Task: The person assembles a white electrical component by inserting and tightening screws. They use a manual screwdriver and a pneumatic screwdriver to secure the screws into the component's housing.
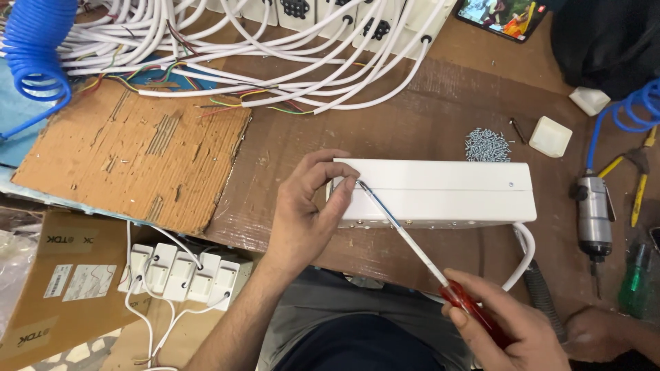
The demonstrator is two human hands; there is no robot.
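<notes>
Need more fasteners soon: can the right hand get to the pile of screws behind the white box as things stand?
Probably not directly: the right hand is gripping the red-handled screwdriver, and the white box lies between it and the screws; it would have to reach over.

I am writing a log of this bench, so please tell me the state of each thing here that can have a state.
White box: closed, lying flat, cable leaving its right end.
Screwdriver: held slanted, tip at the box's left end.
Left hand: fingers pinched at the screwdriver tip.
Right hand: closed on the red handle.
Screws: loose, in a heap.
Air screwdriver: lying unused.
Phone: screen lit.
</notes>
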